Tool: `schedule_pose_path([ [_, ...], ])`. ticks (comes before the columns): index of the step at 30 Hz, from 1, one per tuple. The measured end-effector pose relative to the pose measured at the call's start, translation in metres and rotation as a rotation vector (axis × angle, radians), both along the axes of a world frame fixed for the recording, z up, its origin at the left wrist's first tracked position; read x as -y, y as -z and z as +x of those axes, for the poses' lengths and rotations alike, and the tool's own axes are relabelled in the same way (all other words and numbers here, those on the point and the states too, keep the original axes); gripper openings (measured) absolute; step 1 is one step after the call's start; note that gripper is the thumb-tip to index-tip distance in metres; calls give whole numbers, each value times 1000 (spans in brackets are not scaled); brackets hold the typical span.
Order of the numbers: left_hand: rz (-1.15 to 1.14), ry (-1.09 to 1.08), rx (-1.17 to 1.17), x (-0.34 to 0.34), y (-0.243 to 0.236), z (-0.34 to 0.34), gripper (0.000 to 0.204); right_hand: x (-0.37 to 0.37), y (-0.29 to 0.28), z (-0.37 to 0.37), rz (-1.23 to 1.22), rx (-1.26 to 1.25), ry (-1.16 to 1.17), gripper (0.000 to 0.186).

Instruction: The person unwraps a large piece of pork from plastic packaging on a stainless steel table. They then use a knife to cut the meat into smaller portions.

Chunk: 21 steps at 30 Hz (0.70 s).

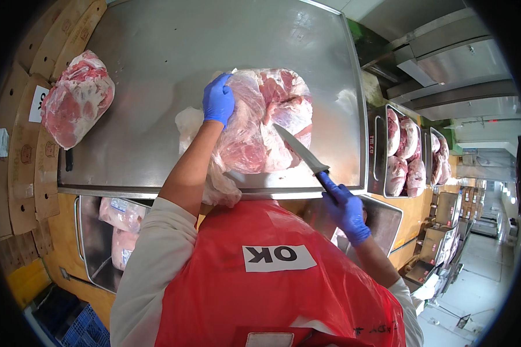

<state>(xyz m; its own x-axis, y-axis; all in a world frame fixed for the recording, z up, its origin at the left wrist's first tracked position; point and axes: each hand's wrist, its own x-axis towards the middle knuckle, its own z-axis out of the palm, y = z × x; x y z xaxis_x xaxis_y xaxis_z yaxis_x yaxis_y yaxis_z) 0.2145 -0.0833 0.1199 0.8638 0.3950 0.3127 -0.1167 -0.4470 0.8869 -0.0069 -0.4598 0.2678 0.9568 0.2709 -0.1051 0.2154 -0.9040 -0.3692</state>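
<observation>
A large block of raw meat (289,104) lies at the near side of the metal table (156,52), partly wrapped in clear plastic film (217,176) that hangs over the front edge. My left hand (218,101), in a blue glove, is closed on the film at the far left of the block. In my blue-gloved right hand (346,214) is a knife (301,147) with a dark handle. Its blade points up and left, and the tip is at the meat's right part. Whether the tip has gone into the meat I cannot tell.
Another raw cut of meat (78,101) lies at the table's left edge, beside stacked cardboard boxes (23,144). A dark handle (69,160) shows below it. Metal trays of meat stand right (379,150) and below left (82,231). A blue crate (85,329) sits lower left.
</observation>
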Motion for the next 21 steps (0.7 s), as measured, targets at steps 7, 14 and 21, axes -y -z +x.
schedule_pose_path([
  [7,22,3,15,6,2,-3,42,-12,-84,14,-157,51,-186,53],
  [14,13,-18,52,12,11,-6,40,-52,-148,73,-503,-29,-387,43],
  [21,10,-98,18,24,22,-16,40,-81,-171,114,-644,-142,-516,40],
])
